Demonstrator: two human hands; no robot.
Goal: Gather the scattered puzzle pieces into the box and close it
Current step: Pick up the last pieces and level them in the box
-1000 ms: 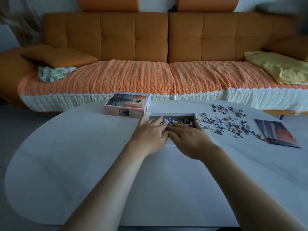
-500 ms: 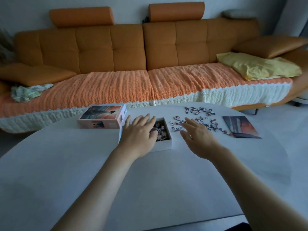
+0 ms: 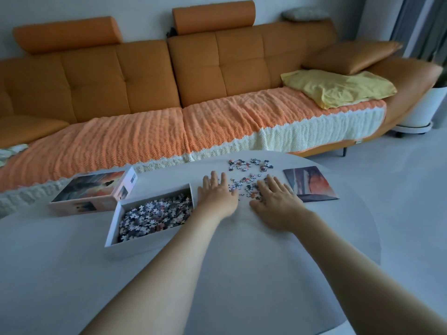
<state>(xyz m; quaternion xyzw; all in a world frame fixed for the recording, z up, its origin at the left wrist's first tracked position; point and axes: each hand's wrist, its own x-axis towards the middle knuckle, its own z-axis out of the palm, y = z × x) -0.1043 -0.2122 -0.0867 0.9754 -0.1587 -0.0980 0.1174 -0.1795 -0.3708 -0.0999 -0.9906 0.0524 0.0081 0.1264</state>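
Pale rounded counter [image 3: 72,274] in foreground, crossed by two bare forearms reaching away from the camera. Open box [image 3: 135,238] lying left of the forearms, heaped with puzzle pieces, its right wall just beside the left wrist. Left hand [image 3: 217,197] laid palm-down, fingers extended and slightly spread, gripping nothing, fingertips at the left margin of the loose puzzle pieces [image 3: 244,184]. Right hand [image 3: 275,201] likewise flat and spread, gripping nothing, resting on the right part of the same scatter; the two hands set apart, pieces lying between them. Second, smaller cluster of pieces beyond the fingertips, near the far edge of the counter. Printed picture sheet [image 3: 312,184] flat on the counter, just right of the right hand. Box lid [image 3: 96,189], printed face up, placed behind and left of the box, touching or nearly touching its far corner; which of the two could not be told. Beyond the counter, orange sofa [image 3: 145,76] with knitted orange-and-white cover [image 3: 145,141]; yellow cloth [image 3: 338,88] draped at its right end beneath an orange cushion [image 3: 350,56].
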